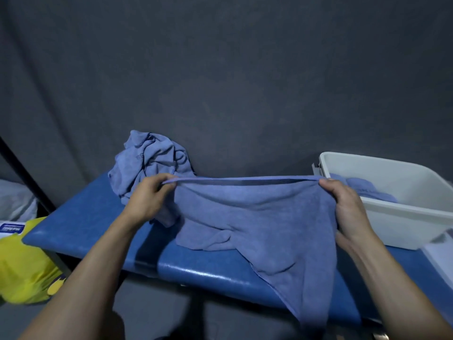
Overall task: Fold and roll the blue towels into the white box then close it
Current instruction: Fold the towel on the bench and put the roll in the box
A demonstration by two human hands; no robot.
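Landmark: the blue padded table [103, 231]; all places below were taken from it.
Left hand: your left hand [147, 197] pinched one top corner of the blue towel [264, 222], above the table's far left part.
Right hand: your right hand [348, 207] gripped the opposite top corner, fingers curled round the cloth, above the table's right part.
Held towel: its top edge was stretched taut between your hands; the middle sagged onto the table and one corner hung over the near edge.
Towel heap: crumpled blue towels [149, 163] lay at the table's far left edge.
White box [416, 217]: it stood open on the table's right end, blue towels [362, 187] inside.
Beside: a yellow bag [22, 266] lay left of the table, lower down.
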